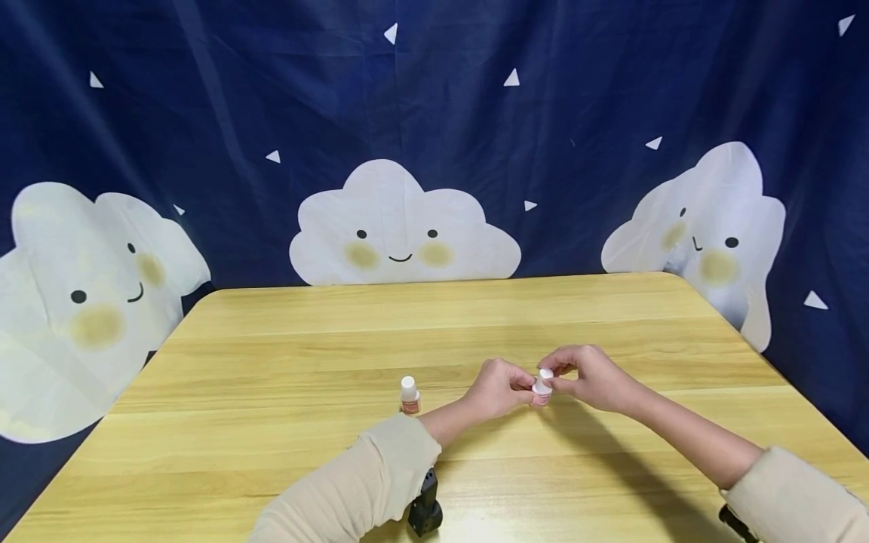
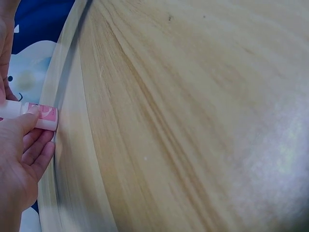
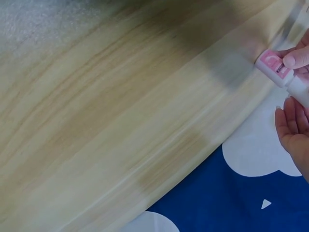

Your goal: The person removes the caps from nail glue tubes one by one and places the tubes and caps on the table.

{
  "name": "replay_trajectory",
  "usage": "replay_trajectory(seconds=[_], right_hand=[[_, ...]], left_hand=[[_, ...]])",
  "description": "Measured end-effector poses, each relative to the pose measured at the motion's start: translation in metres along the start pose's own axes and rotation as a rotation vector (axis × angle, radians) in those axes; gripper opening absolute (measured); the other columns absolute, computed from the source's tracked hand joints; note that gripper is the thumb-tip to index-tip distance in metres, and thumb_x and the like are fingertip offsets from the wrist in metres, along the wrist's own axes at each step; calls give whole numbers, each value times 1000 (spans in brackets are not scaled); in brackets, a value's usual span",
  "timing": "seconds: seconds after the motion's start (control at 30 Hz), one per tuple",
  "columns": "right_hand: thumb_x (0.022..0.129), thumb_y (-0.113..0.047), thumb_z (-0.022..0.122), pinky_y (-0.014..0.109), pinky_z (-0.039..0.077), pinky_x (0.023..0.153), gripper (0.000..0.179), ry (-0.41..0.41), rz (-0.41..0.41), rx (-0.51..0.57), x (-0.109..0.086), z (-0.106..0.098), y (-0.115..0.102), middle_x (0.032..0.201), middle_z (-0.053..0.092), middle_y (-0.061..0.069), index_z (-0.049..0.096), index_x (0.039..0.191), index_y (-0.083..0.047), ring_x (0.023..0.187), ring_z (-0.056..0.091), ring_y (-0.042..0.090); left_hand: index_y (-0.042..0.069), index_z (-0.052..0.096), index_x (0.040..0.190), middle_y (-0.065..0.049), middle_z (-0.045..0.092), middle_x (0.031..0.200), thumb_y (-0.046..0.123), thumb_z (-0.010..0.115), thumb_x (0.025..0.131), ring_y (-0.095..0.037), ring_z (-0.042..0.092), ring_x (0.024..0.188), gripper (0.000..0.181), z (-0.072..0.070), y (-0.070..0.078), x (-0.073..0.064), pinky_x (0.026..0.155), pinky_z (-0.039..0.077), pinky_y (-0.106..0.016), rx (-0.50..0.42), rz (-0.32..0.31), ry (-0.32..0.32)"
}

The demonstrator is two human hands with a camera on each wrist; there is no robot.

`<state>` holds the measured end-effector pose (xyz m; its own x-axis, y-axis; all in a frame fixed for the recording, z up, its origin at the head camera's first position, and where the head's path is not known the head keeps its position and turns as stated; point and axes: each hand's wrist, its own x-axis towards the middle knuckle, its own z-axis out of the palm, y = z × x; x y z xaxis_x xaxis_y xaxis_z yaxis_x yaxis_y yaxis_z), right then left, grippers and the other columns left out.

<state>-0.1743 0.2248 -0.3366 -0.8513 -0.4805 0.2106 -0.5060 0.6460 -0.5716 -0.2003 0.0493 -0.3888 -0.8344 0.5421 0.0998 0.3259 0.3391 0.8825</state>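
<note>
Plainly, head view first: left hand [image 1: 501, 388] pinches the pink-labelled bottle [image 1: 541, 397] low on its body, thumb and fingertips drawn narrow; right hand [image 1: 592, 379] has thumb and fingers closed on that bottle's white cap [image 1: 546, 374], just above the left fingertips; a red-labelled bottle [image 1: 409, 397] stands upright to the left of the left fingers, its foot hidden by the left arm; wooden table [image 1: 285, 362] spreads around and beyond both sets of fingers; past it, well apart from them, hangs a dark blue curtain [image 1: 448, 113] printed with smiling clouds.

Left wrist view: left thumb lies on the pink label, other fingers bent beside the bottle; bottle's base juts out past the thumb; right fingers by the cap end, cropped at the frame's edge.

Right wrist view: left thumb on the label; right fingers bent beside the cap; whether the base touches wood is hard to tell.
</note>
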Motion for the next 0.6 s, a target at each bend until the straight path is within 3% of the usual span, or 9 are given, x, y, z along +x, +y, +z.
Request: replay_trajectory(seconds=[0.23,0.6], right_hand=[[76,-2,71,20,51,61,4,75,51,-18,0,6,0,73,67,-1,68,78,-4,66,54,-4],[76,-2,72,18,51,59,5,82,50,-20,1,6,0,69,67,-2,68,74,-4,63,54,-5]], left_hand=[[1,74,87,-10,73,85,11,75,76,-7,70,71,15,1,0,0,61,52,-9,21,5,-3],[2,74,88,-7,73,83,13,75,76,-3,69,69,16,0,1,0,61,52,-9,36,14,-2]])
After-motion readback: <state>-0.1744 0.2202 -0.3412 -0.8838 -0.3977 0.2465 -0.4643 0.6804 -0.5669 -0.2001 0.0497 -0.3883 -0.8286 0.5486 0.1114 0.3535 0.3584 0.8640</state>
